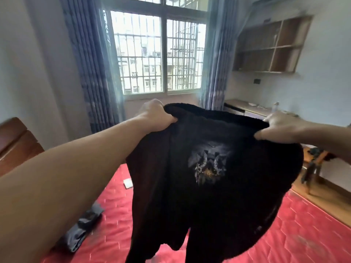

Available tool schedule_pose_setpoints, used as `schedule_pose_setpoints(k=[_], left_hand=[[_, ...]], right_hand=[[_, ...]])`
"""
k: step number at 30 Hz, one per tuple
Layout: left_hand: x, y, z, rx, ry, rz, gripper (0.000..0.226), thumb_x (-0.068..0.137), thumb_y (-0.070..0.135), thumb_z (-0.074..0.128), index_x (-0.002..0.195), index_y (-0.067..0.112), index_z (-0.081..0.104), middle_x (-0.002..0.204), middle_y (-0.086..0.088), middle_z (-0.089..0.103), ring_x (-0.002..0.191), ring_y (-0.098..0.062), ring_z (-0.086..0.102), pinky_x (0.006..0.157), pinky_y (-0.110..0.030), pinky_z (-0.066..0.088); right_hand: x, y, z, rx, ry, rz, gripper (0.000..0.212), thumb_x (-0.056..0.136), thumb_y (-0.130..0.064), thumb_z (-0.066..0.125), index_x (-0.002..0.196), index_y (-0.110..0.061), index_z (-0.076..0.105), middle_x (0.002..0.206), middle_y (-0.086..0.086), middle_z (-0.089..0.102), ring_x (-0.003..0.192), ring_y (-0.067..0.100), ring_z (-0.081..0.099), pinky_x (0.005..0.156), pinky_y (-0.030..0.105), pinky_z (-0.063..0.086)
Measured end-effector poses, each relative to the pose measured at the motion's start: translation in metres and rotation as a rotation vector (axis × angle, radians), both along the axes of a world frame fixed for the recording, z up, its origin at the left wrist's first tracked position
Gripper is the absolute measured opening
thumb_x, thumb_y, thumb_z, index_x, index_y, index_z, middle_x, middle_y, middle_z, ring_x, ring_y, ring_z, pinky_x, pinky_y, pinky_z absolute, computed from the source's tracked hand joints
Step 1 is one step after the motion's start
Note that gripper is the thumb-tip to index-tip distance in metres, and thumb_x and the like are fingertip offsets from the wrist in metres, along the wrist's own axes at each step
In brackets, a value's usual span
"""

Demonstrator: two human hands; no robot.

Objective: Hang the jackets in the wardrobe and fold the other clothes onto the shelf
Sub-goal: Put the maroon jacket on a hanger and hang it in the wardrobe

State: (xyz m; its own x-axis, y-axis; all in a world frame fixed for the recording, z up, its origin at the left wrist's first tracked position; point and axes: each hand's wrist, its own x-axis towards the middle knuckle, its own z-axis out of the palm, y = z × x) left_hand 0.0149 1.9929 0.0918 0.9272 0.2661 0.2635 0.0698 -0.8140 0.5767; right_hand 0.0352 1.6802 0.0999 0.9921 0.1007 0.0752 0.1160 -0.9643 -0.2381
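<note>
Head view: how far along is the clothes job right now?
Done: nothing visibly; no wardrobe in view. In hand: left hand and right hand grip the black top by its upper edge, held up over the red mattress. Left: this top and the dark garment lying on the mattress.

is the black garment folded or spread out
Spread out. The left hand and right hand grip the black garment's top edge apart, so it hangs open above the red bed, print showing.
</note>
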Motion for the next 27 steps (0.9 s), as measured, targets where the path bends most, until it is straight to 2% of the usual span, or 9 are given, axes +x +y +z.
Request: schedule_pose_setpoints(k=[3,5,10,14,17,19,22,24,27], left_hand=[[0.013,-0.059,0.01,0.057,-0.136,0.015,0.03,0.083,0.041,0.068,0.091,0.012,0.069,0.087,-0.003,0.067,0.08,-0.02,0.06,0.066,-0.028,0.043],[0.02,-0.098,0.019,0.055,-0.22,0.003,0.025,0.083,0.035,0.066,0.088,0.011,0.068,0.081,-0.002,0.065,0.076,-0.02,0.06,0.063,-0.027,0.043],[0.024,-0.203,0.036,0.069,-0.313,-0.144,0.012,0.08,0.024,0.065,0.073,0.014,0.065,0.067,0.001,0.061,0.061,-0.014,0.057,0.048,-0.025,0.043],[0.015,-0.277,0.044,0.08,-0.345,-0.244,0.021,0.08,0.024,0.065,0.061,0.017,0.06,0.06,0.002,0.058,0.057,-0.016,0.058,0.048,-0.024,0.038],[0.01,-0.307,0.053,0.131,-0.351,-0.302,0.025,0.082,0.031,0.067,0.06,0.021,0.059,0.062,0.003,0.059,0.06,-0.015,0.058,0.05,-0.025,0.039],[0.011,-0.325,0.06,0.165,-0.371,-0.329,0.028,0.081,0.038,0.07,0.06,0.022,0.059,0.062,0.004,0.059,0.06,-0.015,0.059,0.052,-0.025,0.04],[0.021,-0.359,0.068,0.22,-0.406,-0.383,0.034,0.076,0.05,0.071,0.057,0.026,0.056,0.063,0.005,0.059,0.064,-0.018,0.061,0.06,-0.031,0.05],[0.025,-0.388,0.07,0.277,-0.418,-0.446,0.034,0.068,0.063,0.067,0.065,0.029,0.062,0.068,0.008,0.062,0.069,-0.019,0.063,0.07,-0.039,0.057],[0.023,-0.436,0.071,0.253,-0.357,-0.624,0.066,0.047,0.086,0.06,0.081,0.029,0.067,0.076,0.009,0.067,0.075,-0.016,0.066,0.073,-0.038,0.058]], right_hand=[[-0.015,-0.039,-0.027,0.237,0.119,-0.033,0.016,0.078,-0.02,0.068,0.093,-0.015,0.067,0.087,0.005,0.071,0.077,0.019,0.067,0.073,0.031,0.055],[-0.021,-0.066,-0.048,0.344,0.195,-0.071,0.02,0.075,-0.015,0.068,0.095,-0.016,0.068,0.089,0.007,0.072,0.08,0.022,0.069,0.079,0.035,0.058],[-0.029,-0.115,-0.082,0.547,0.307,-0.023,0.044,0.065,-0.033,0.084,0.105,-0.025,0.066,0.098,-0.004,0.072,0.089,0.015,0.069,0.088,0.035,0.055],[-0.035,-0.152,-0.103,0.712,0.197,-0.115,0.036,0.074,-0.032,0.079,0.107,-0.022,0.067,0.098,-0.003,0.07,0.086,0.014,0.066,0.078,0.03,0.053],[-0.042,-0.208,-0.09,0.752,0.048,-0.304,0.025,0.083,-0.026,0.067,0.098,-0.006,0.067,0.091,0.009,0.069,0.078,0.022,0.064,0.069,0.034,0.053],[-0.049,-0.248,-0.062,0.855,-0.005,-0.401,0.021,0.088,-0.022,0.062,0.095,-0.003,0.06,0.087,0.01,0.063,0.073,0.022,0.059,0.058,0.029,0.046],[-0.056,-0.303,-0.016,1.047,-0.073,-0.487,0.025,0.083,-0.021,0.061,0.103,-0.005,0.062,0.092,0.013,0.067,0.079,0.028,0.065,0.068,0.034,0.056],[-0.069,-0.337,0.012,1.109,-0.109,-0.509,0.02,0.081,-0.019,0.061,0.095,-0.006,0.065,0.085,0.013,0.069,0.071,0.028,0.067,0.063,0.033,0.058],[-0.095,-0.384,0.041,1.135,-0.156,-0.539,0.012,0.084,-0.015,0.056,0.087,-0.008,0.064,0.073,0.011,0.064,0.062,0.027,0.061,0.057,0.029,0.052]])
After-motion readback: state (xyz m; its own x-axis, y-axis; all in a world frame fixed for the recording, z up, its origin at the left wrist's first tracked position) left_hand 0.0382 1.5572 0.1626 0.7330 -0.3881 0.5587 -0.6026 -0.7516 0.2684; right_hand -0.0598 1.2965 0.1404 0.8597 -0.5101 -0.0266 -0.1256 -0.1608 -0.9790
